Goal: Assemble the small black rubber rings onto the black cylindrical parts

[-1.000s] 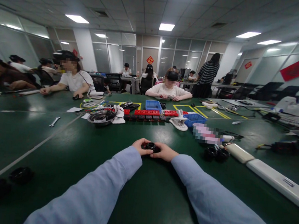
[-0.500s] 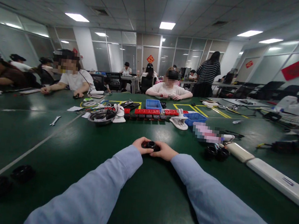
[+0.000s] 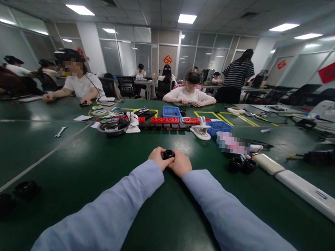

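Note:
Both my hands meet in the middle of the green table [image 3: 62, 162], arms in light blue sleeves stretched forward. My left hand [image 3: 158, 157] and my right hand [image 3: 181, 163] are closed round a small black round part [image 3: 168, 154], which sticks up between the thumbs. The two hands touch each other. The lower half of the part is hidden by my fingers.
Two black round parts [image 3: 242, 165] lie right of my hands, beside a beige box [image 3: 267, 163] and a long white bar [image 3: 312, 197]. Two black lids [image 3: 4, 200] sit near left. Red blocks [image 3: 164, 121], blue bins [image 3: 219, 127] and a metal bowl [image 3: 112, 127] stand further back. People sit across the table.
My hands have drawn closer together and lifted the black part slightly, with the right hand turned over it. The view has tipped down a little.

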A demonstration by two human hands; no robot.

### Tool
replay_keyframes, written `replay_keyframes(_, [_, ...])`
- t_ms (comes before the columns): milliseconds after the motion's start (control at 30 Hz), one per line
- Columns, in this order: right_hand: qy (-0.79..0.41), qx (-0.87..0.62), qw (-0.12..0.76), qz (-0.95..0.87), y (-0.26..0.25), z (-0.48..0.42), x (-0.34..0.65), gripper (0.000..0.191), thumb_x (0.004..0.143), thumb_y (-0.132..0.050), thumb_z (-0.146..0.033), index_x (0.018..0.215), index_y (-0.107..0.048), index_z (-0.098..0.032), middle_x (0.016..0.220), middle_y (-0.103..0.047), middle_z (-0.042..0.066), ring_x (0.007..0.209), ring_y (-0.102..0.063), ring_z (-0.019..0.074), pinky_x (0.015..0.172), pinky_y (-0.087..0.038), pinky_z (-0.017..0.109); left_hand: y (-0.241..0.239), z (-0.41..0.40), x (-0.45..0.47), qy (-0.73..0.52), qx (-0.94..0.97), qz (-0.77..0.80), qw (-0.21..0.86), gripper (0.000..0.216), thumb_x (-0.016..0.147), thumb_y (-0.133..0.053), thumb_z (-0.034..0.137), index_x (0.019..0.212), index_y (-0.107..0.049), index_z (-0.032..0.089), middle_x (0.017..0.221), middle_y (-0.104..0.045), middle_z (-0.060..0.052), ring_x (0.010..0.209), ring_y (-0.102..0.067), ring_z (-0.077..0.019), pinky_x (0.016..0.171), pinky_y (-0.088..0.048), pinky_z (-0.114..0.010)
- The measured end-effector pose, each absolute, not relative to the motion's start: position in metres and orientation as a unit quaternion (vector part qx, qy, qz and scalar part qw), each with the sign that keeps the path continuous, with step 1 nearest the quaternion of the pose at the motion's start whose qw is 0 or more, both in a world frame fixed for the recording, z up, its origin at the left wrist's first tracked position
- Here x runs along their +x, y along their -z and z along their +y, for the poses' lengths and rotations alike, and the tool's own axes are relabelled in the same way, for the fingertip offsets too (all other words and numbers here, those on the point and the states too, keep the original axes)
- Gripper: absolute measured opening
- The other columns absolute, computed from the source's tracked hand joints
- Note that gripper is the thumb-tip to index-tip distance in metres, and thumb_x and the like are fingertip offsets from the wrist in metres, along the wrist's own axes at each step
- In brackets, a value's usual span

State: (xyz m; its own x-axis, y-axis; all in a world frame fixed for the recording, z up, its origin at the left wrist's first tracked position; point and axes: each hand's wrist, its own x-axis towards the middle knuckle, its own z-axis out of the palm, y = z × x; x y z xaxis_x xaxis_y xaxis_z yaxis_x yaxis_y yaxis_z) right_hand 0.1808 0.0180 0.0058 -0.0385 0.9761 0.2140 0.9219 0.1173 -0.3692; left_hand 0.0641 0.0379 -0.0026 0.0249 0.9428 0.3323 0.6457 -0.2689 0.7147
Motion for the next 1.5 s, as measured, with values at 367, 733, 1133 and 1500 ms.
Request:
replay_keyframes(367, [-0.336,-0.43,0.268,-0.794,-0.004,0.032,0.213,0.035,0.063,-0.061,-0.028,0.094,-0.055,-0.014,0.083,-0.059,0.002,0.076,-0.053,0.0155,0.066,-0.04,0.027,0.014,0.056,0.044,-0.369,0.749,0.448,0.32,0.038,0.052,-0.07,0.031,0.083,-0.057,0.014,0.075,-0.057,-0.002,0.068,-0.052,-0.0135,0.061,-0.042,-0.025])
replay_keyframes(733, [-0.328,-0.453,0.276,-0.782,0.003,0.036,0.212,0.033,0.06,-0.063,-0.028,0.088,-0.055,-0.013,0.077,-0.057,0.001,0.071,-0.051,0.0145,0.062,-0.039,0.025,0.012,0.052,0.047,-0.385,0.745,0.446,0.314,0.04,0.051,-0.071,0.027,0.087,-0.057,0.015,0.077,-0.056,-0.003,0.066,-0.052,-0.0126,0.058,-0.042,-0.024])
replay_keyframes(1133, [-0.267,-0.519,0.25,-0.773,-0.006,0.029,0.207,0.037,0.058,-0.063,-0.036,0.085,-0.051,-0.015,0.071,-0.055,0.0,0.065,-0.05,0.0136,0.055,-0.036,0.023,0.011,0.046,0.052,-0.386,0.749,0.459,0.281,0.039,0.054,-0.069,0.026,0.09,-0.058,0.017,0.084,-0.056,-0.004,0.072,-0.053,-0.0136,0.063,-0.043,-0.025])
replay_keyframes(1500, [-0.061,-0.652,0.208,-0.726,-0.007,0.015,0.178,0.035,0.069,-0.051,-0.039,0.092,-0.049,-0.013,0.088,-0.056,0.011,0.081,-0.053,0.022,0.067,-0.036,0.03,0.0,0.04,0.063,-0.383,0.698,0.575,0.188,0.04,0.055,-0.067,0.037,0.086,-0.057,0.014,0.086,-0.057,-0.007,0.08,-0.054,-0.0188,0.071,-0.043,-0.029])
